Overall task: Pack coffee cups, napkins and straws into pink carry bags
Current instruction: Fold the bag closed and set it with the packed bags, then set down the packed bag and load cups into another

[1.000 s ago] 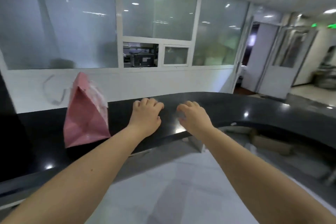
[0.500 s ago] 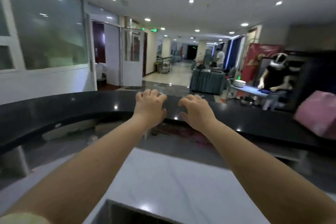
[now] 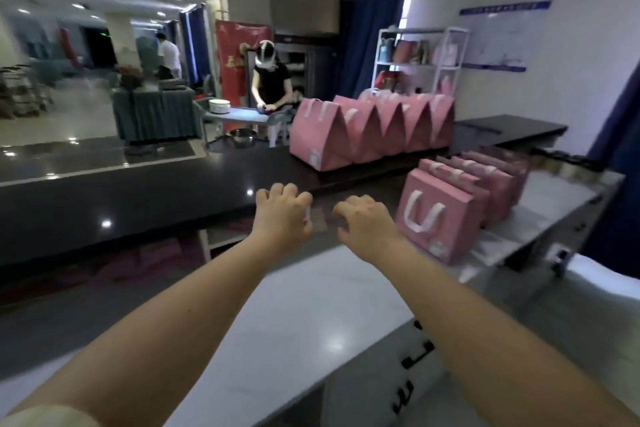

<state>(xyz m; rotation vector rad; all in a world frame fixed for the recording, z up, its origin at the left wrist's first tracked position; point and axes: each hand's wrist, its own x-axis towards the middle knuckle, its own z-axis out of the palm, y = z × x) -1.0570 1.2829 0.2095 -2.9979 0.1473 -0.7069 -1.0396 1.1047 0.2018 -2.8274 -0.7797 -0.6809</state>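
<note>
Hovering left hand and right hand, fingers loosely curled, empty; far bags look packed, near bags likely unfilled.

I count as follows.
- Standing pink carry bags, far right on the black counter: five.
- Flat pink carry bags, near right on the white worktop: about five; the farthest ones are blurred.
- People, far: two.
- Plate stack: one.

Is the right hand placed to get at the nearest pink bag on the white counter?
Probably yes. The right hand hovers empty just left of the nearest pink bag, which stands at the front of its row on the white counter, and nothing lies between them.
</note>
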